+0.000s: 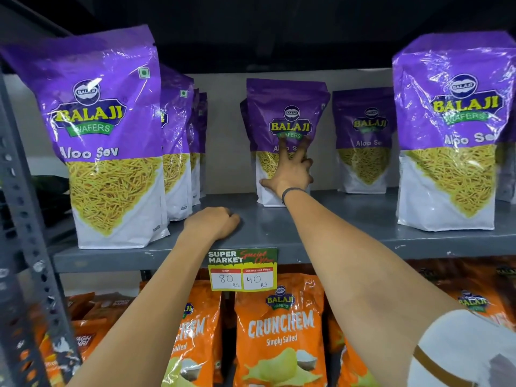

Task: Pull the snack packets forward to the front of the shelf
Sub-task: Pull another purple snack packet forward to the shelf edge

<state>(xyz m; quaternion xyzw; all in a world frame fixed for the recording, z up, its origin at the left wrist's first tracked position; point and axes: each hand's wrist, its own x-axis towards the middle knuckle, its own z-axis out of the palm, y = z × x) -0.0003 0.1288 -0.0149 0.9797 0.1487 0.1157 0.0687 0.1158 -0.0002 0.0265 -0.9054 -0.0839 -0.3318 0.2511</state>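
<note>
Purple Aloo Sev snack packets stand on a grey metal shelf (279, 233). One packet (109, 141) stands at the front left with a row of packets (178, 152) behind it. Another stands at the front right (449, 141). A middle packet (284, 113) stands far back, and my right hand (290, 169) lies spread flat on its front, thumb at its lower left edge. One more packet (363, 141) stands far back to its right. My left hand (213, 223) rests curled on the shelf near the front edge, holding nothing.
A price tag (243, 270) hangs from the shelf's front lip. Orange Crunchem packets (279, 331) fill the shelf below. A perforated grey upright (30, 224) runs down the left side. A dark shelf sits overhead.
</note>
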